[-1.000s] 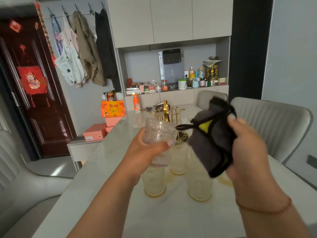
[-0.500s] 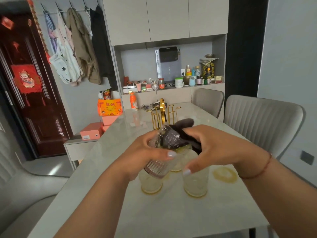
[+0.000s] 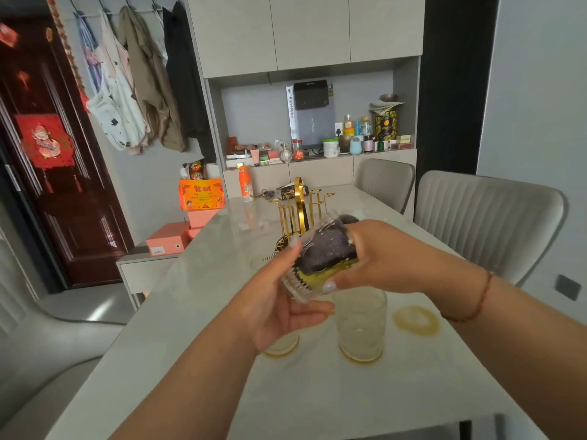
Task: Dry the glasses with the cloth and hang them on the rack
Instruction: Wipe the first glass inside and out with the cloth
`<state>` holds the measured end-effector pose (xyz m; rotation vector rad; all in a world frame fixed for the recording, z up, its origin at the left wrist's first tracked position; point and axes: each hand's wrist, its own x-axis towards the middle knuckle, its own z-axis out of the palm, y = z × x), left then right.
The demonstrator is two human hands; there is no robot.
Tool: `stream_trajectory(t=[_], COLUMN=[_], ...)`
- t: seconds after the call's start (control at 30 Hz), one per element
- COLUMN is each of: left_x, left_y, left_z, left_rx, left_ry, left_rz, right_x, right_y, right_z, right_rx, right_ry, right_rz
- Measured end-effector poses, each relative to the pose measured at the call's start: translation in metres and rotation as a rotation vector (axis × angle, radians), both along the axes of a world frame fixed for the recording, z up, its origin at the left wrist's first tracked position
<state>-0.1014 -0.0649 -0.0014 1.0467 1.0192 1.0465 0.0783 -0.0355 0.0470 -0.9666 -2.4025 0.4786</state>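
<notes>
The left hand (image 3: pixel 279 300) is cupping a ribbed glass (image 3: pixel 313 265) from below, fingers curled round its base, holding it tilted above the table (image 3: pixel 197 328) with its mouth pointing toward 1 o'clock. The right hand (image 3: pixel 378 258) is gripping the glass from 3 o'clock, pressing a dark cloth (image 3: pixel 327 249) with a yellow edge inside it; the cloth is filling most of the glass. At 12 o'clock just behind the hands, the gold rack (image 3: pixel 297 211) is standing with its hooks bare. Two more glasses are standing below the hands, one (image 3: pixel 360 325) at 5 o'clock, the other (image 3: pixel 281 344) mostly hidden under the left palm. A yellowish ring (image 3: pixel 416 320) is lying at 4 o'clock, with open tabletop running toward the near edge. Two chairs (image 3: pixel 489 217) are lining the table's right edge.
</notes>
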Motion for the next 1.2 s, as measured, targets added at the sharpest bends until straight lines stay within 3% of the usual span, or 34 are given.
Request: stream_trajectory(t=[0.07, 0.17, 0.23, 0.43, 0.63, 0.7, 0.83, 0.93, 0.97, 1.03, 1.13, 1.2], left_x=[0.009, 0.001, -0.007, -0.008, 0.005, 0.006, 0.006, 0.001, -0.001, -0.005, -0.006, -0.005], left_y=[0.000, 0.003, 0.005, 0.007, 0.002, 0.002, 0.004, 0.005, 0.005, 0.007, 0.007, 0.012], left_z=[-0.003, -0.001, 0.000, 0.003, 0.013, 0.013, 0.005, 0.001, 0.001, 0.002, 0.010, 0.012], left_rx=[-0.064, -0.102, -0.121, -0.122, 0.043, 0.129, 0.355, 0.486, 0.501, 0.465, 0.266, 0.191], left_ry=[-0.069, -0.094, -0.092, -0.096, 0.010, 0.045, 0.160, 0.290, 0.344, 0.347, 0.186, 0.209], left_rz=[0.088, 0.111, 0.119, 0.025, 0.046, 0.102, 0.189, 0.234, 0.237, 0.167, 0.019, 0.052], right_x=[-0.005, 0.006, 0.019, 0.020, 0.014, 0.014, 0.016, 0.015, 0.014, 0.011, 0.006, 0.003], right_y=[-0.002, -0.007, -0.007, -0.005, -0.002, 0.000, 0.002, 0.003, 0.001, -0.001, -0.005, -0.004], right_z=[-0.004, 0.001, 0.004, 0.002, 0.009, 0.012, 0.011, 0.005, 0.004, 0.003, 0.001, -0.003], right_rx=[0.043, -0.059, -0.002, 0.310, 0.337, 0.162, -0.462, -0.703, -0.694, -0.486, -0.013, 0.259], right_ry=[-0.010, 0.204, 0.254, -0.396, -0.533, -0.455, -0.119, 0.107, 0.133, 0.108, -0.191, -0.396], right_rz=[-0.018, 0.058, 0.065, 0.128, 0.165, 0.194, 0.430, 0.459, 0.417, 0.262, 0.059, 0.011])
